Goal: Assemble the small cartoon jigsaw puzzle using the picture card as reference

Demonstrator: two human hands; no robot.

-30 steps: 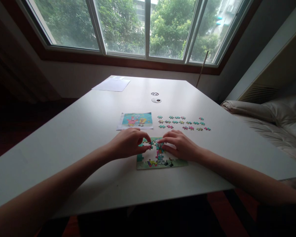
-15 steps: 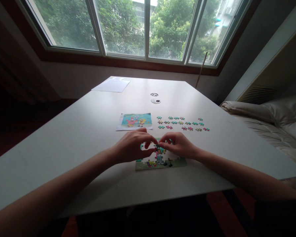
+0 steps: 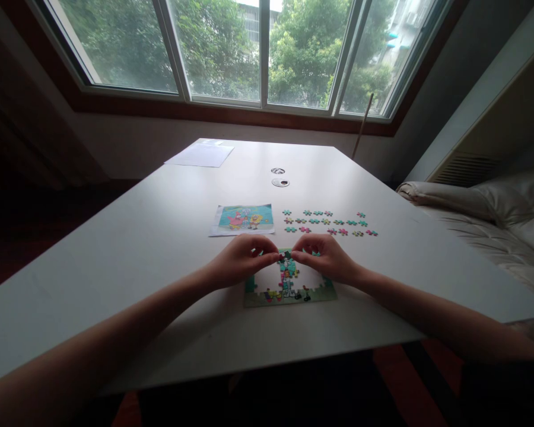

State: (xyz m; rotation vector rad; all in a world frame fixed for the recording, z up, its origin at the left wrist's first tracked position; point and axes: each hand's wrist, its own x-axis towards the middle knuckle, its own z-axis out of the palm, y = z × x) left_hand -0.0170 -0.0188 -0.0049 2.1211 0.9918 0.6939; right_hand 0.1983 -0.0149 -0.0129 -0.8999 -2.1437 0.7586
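A small jigsaw piece (image 3: pixel 285 255) is held up between my two hands, above the far part of the puzzle. My left hand (image 3: pixel 240 259) pinches its left side with thumb and fingertips. From the other side, my right hand (image 3: pixel 326 255) grips it with a closed pinch. Below them lies a partly assembled jigsaw puzzle (image 3: pixel 293 298), with its bottom border and a central column of joined pieces showing. Gaps are visible on both sides of that column. My fingers hide much of the puzzle's upper edge.
Loose jigsaw pieces (image 3: pixel 326 222) lie in rough rows beyond my right hand. A printed cartoon picture (image 3: pixel 244 219) is left of them. Two small round items (image 3: pixel 280 182) and white sheets (image 3: pixel 200 155) lie farther back on the white table (image 3: pixel 151 237).
My left fingers have closed from a looser, spread pose into a pinch. The piece has tilted up and moved slightly away from me, uncovering more of the central column.
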